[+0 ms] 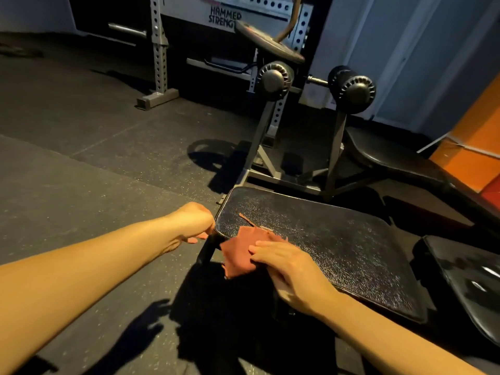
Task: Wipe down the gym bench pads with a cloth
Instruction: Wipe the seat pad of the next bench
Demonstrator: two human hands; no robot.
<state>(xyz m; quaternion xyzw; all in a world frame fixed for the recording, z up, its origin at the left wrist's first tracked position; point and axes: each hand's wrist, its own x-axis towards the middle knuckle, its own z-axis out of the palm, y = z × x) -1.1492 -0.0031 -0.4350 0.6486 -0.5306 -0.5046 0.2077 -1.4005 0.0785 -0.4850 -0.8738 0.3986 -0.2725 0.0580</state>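
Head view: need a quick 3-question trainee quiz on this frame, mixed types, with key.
1. True or false: the right hand lies with flat fingers on the cloth.
2. Where is the cloth on the seat pad? A. far right corner. B. near left corner, draped over the edge. C. dead centre.
3. Short answer: which of the two hands is off the cloth?

Key: 1 true. 2 B. 3 the left hand, curled beside the pad's left corner.
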